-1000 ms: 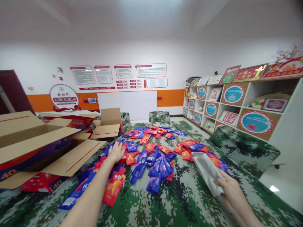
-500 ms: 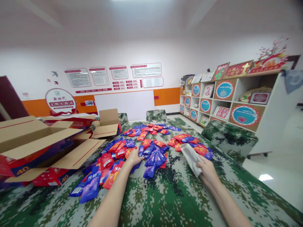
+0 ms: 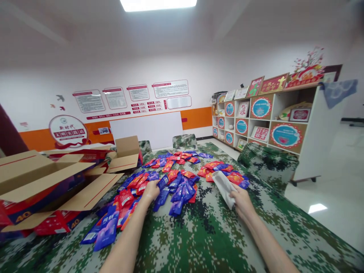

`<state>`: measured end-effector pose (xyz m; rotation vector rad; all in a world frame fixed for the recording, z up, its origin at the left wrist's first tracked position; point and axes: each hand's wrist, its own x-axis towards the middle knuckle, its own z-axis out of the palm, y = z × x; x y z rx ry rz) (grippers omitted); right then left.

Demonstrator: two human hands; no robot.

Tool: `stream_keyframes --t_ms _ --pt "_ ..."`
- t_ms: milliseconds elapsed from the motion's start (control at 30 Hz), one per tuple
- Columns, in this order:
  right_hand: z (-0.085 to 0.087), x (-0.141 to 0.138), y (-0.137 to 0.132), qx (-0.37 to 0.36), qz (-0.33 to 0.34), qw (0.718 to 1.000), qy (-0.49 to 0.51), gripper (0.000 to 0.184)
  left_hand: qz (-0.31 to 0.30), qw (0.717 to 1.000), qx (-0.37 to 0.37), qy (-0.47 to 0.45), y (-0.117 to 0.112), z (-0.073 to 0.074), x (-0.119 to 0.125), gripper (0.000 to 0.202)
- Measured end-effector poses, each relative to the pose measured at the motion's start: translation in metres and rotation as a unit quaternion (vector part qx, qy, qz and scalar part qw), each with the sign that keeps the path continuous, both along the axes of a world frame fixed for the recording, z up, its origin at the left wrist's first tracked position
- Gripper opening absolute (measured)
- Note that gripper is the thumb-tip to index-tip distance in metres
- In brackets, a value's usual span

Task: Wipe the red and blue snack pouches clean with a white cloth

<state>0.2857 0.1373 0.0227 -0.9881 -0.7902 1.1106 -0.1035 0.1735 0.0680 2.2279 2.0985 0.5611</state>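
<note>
A person works bare-handed over a camouflage-patterned table cover (image 3: 182,242), the left hand (image 3: 151,190), at 11 o'clock, closed on the near end of a small blue packet (image 3: 163,182). At 1 o'clock, the right hand (image 3: 240,199) grips a pale grey pouch (image 3: 223,186) by its lower end, the other end slanting up toward 11 o'clock. Between the hands, at 12 o'clock, lies a cluster of mostly blue packets (image 3: 182,191), with a spread of red and blue packets (image 3: 179,156) beyond. A mixed pile (image 3: 224,168) sits just past the pouch at 1 o'clock; loose packets (image 3: 126,198) lie beside the left forearm at 11. Open cardboard cartons (image 3: 57,194) crowd 10 o'clock, while a white shelf unit (image 3: 308,140) stands at 2 o'clock.
</note>
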Motion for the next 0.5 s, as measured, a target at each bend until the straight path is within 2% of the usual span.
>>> stream_keyframes --t_ms 100,167,233,300,400,500 --pt "-0.002 0.0 0.002 0.008 0.001 1.0 0.008 0.064 -0.037 0.999 0.036 -0.007 -0.011 0.018 0.015 0.047" --pt "-0.003 0.001 0.003 0.013 0.001 1.0 0.016 0.063 -0.077 0.995 0.069 -0.007 -0.024 0.026 0.039 0.049" --pt "-0.006 0.002 0.004 0.014 -0.006 1.0 0.027 0.063 -0.15 0.98 0.129 0.01 -0.038 0.027 0.072 0.05" --pt "-0.008 0.003 0.006 0.012 -0.012 0.999 0.033 0.062 -0.2 0.969 0.138 0.049 -0.052 0.021 0.109 0.05" --pt "-0.012 0.004 0.007 0.016 -0.012 0.999 0.036 0.06 -0.242 0.959 0.105 0.101 -0.064 0.005 0.16 0.048" --pt "-0.014 0.003 0.007 0.026 -0.003 0.999 0.032 0.055 -0.265 0.953 0.078 0.121 -0.066 -0.011 0.192 0.045"
